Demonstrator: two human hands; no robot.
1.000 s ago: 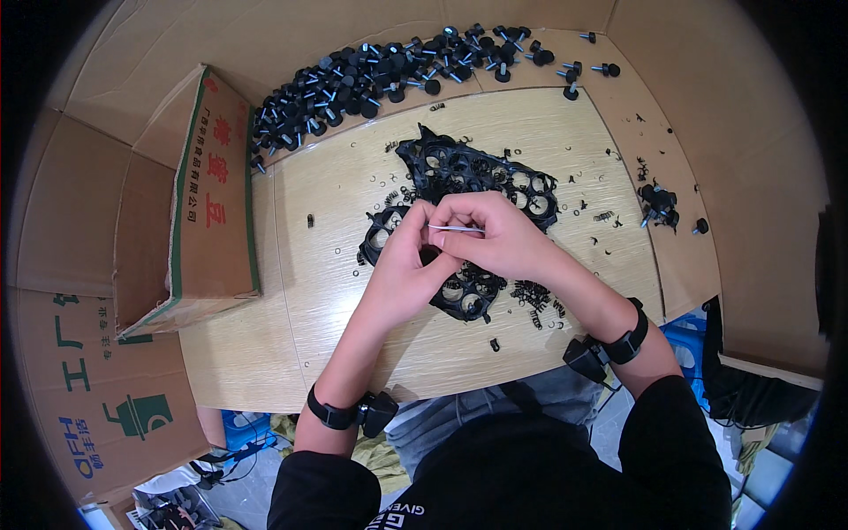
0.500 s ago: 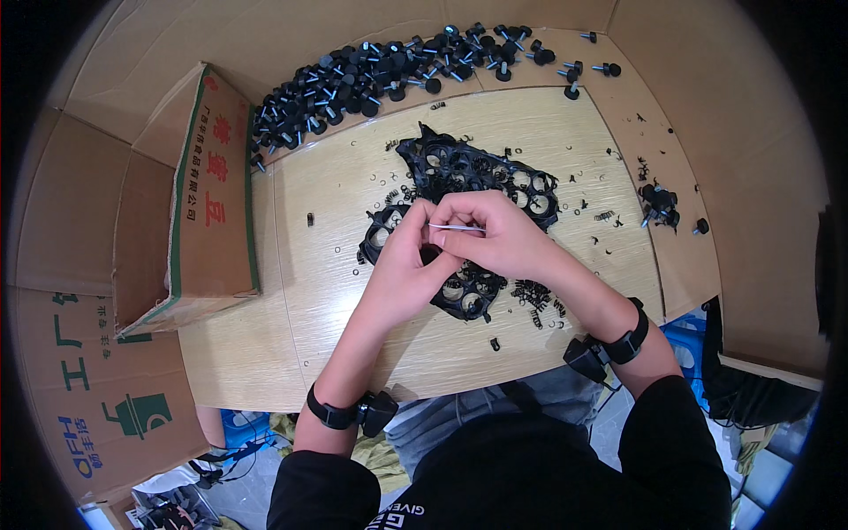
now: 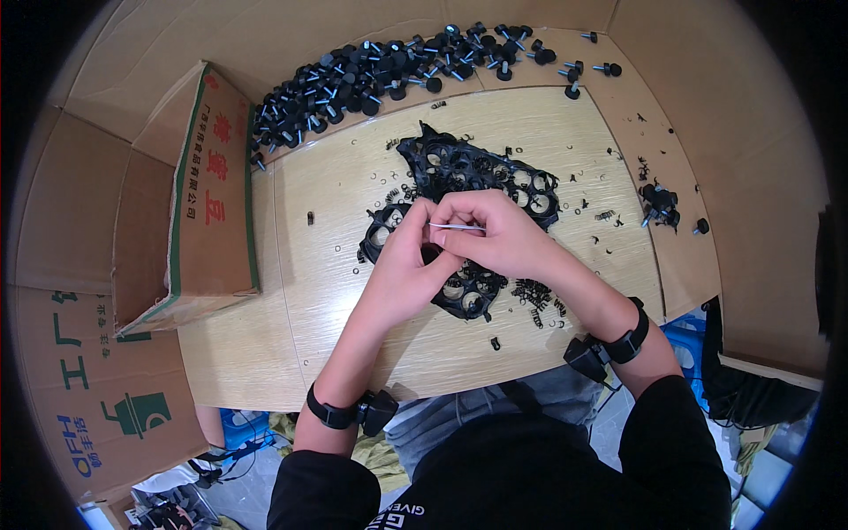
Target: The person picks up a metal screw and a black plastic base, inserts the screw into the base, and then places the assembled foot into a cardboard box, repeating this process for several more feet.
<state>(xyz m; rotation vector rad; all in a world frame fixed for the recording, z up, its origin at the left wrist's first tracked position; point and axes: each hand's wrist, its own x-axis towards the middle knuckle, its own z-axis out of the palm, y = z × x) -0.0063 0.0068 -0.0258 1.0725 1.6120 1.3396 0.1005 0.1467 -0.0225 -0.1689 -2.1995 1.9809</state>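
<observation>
My right hand [image 3: 499, 234] pinches a thin silver pin [image 3: 457, 227] that lies level between both hands. My left hand [image 3: 408, 265] closes its fingertips on the pin's left end, and whatever small part it holds there is hidden by the fingers. Both hands hover over black plastic frames with round holes [image 3: 481, 172] spread on the wooden tabletop [image 3: 327, 265]. Small black springs [image 3: 534, 293] lie just right of my right wrist.
A heap of black knobs with silver studs [image 3: 389, 71] lies along the table's far edge. A smaller knob cluster [image 3: 661, 201] sits at the right. An open cardboard box [image 3: 190, 203] stands at the left. Cardboard walls [image 3: 724, 132] surround the table. Tiny rings are scattered about.
</observation>
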